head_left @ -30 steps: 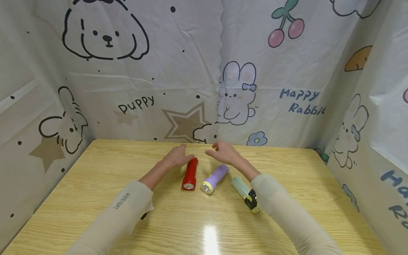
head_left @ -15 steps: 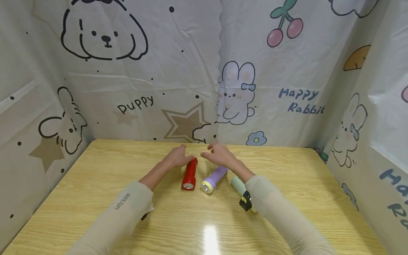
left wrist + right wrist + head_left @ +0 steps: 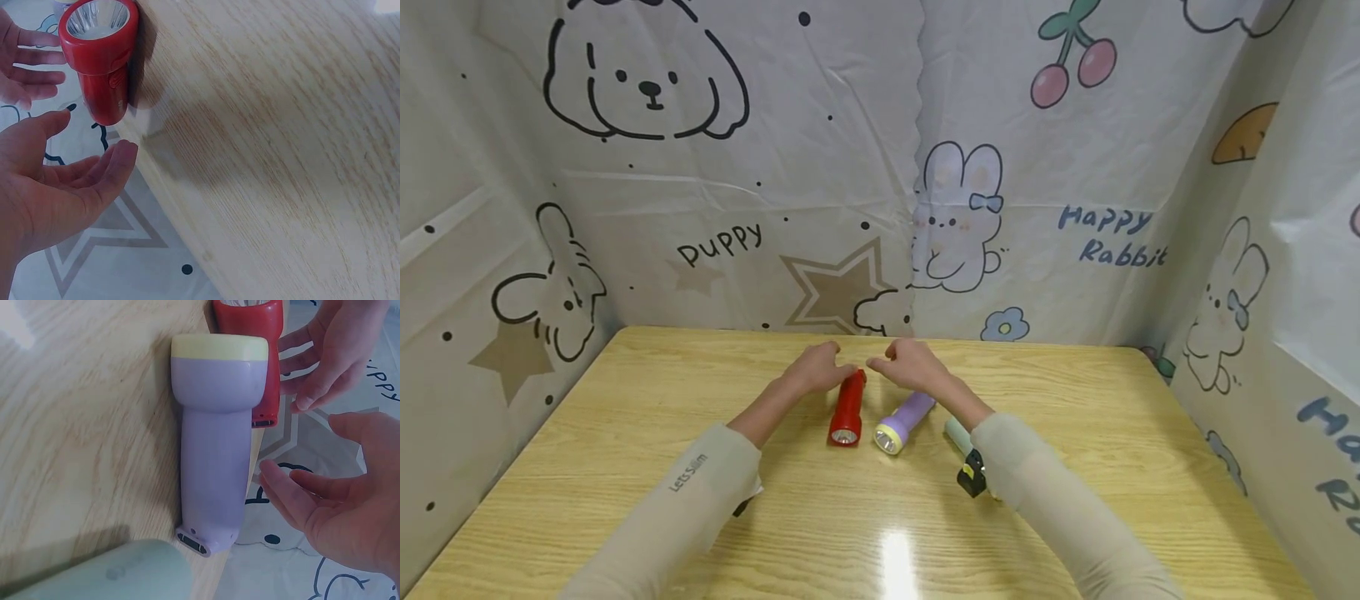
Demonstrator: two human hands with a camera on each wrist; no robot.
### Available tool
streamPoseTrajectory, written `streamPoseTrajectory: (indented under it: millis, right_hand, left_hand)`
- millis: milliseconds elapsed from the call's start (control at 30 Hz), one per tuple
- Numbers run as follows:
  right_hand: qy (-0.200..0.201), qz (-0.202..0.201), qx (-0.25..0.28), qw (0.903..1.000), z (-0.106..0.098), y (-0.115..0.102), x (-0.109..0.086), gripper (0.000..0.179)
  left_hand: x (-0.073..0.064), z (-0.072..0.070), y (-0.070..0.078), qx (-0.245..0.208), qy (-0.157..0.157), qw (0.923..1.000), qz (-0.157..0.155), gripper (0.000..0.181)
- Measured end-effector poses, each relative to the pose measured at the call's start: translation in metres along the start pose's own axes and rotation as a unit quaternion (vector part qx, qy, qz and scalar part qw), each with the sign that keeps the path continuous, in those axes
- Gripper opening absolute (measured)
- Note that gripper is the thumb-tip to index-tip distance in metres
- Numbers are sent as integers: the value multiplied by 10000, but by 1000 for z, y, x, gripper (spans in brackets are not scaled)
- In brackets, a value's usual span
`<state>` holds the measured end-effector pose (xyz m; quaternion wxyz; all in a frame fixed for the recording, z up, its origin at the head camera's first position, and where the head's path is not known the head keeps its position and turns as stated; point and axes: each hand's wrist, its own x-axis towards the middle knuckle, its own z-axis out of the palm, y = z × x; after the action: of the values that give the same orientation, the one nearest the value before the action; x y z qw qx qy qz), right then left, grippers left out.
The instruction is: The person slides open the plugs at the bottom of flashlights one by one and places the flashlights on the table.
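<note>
In the head view, three flashlights lie on the wooden table: a red flashlight, a purple flashlight with a pale yellow head, and a pale green flashlight partly covered by the right sleeve. My left hand hovers by the red one's far end, its thumb close to the tail. Beyond the purple one's tail is my right hand, fingers loosely bent. Both wrist views show the hands holding nothing, with a gap between the left hand and the red flashlight, and between the right hand and the purple flashlight.
A printed cloth with puppies and rabbits stands behind the table and along both sides. Below the right cuff shows a black wrist-worn device. The table's back edge runs just behind the hands.
My right hand has shifted left and slightly nearer, over the purple flashlight's tail end, and its sleeve now covers more of the green one. My left hand and the flashlights have stayed put.
</note>
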<state>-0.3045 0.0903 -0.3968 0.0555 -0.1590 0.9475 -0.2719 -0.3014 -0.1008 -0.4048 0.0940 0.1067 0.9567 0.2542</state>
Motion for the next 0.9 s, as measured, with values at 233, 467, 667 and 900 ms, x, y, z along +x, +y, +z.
streamPoseTrajectory:
  millis: [233, 467, 667, 900]
  right_hand:
    - [-185, -108, 144, 9997, 7, -2, 1, 42]
    - [-361, 203, 329, 9986, 11, -6, 0, 37]
    - [-490, 261, 540, 9970, 13, -10, -1, 39]
    - [-579, 154, 553, 9967, 16, -15, -2, 46]
  left_hand:
    - [1, 0, -2, 66, 9, 10000, 36, 55]
    - [2, 1, -2, -99, 2, 9999, -24, 53]
    - [3, 2, -4, -63, 34, 10000, -13, 51]
    - [5, 2, -6, -15, 91, 9999, 44, 47]
